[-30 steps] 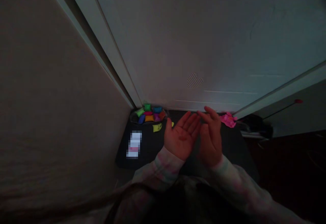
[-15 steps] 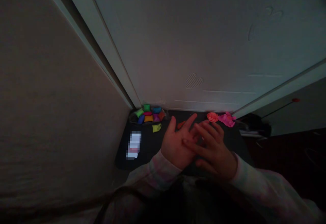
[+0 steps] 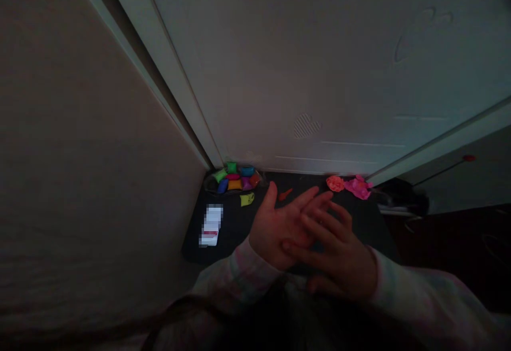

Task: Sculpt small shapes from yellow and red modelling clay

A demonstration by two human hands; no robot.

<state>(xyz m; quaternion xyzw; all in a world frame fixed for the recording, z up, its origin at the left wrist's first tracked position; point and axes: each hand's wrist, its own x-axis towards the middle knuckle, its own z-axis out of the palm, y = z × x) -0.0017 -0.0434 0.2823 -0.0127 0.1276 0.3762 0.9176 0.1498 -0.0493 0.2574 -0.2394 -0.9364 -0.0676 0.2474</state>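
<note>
My left hand (image 3: 279, 228) is turned palm up, thumb and fingers stretched out. Over its palm and fingers lies my right hand (image 3: 339, 244), palm down, with its fingers spread and touching the left. Whether anything small sits between the two is hidden. Just beyond my left fingers, a small orange piece (image 3: 285, 195) lies on the dark tabletop (image 3: 235, 234). To the left of it is a yellow-green packet (image 3: 247, 199). Behind that, a clear bag (image 3: 261, 179) holds several colourful soft packets (image 3: 235, 184).
A phone (image 3: 211, 226) with a lit, blurred screen lies on the left of the tabletop. At the back right are a coral crumpled piece (image 3: 335, 183) and a pink one (image 3: 359, 186). A white panel (image 3: 255, 74) rises behind the table, and a wall (image 3: 99, 154) stands left.
My right hand has slid slightly down and right across the left palm. My left hand has shifted a little lower, uncovering more of the orange piece. The view has tilted slightly.
</note>
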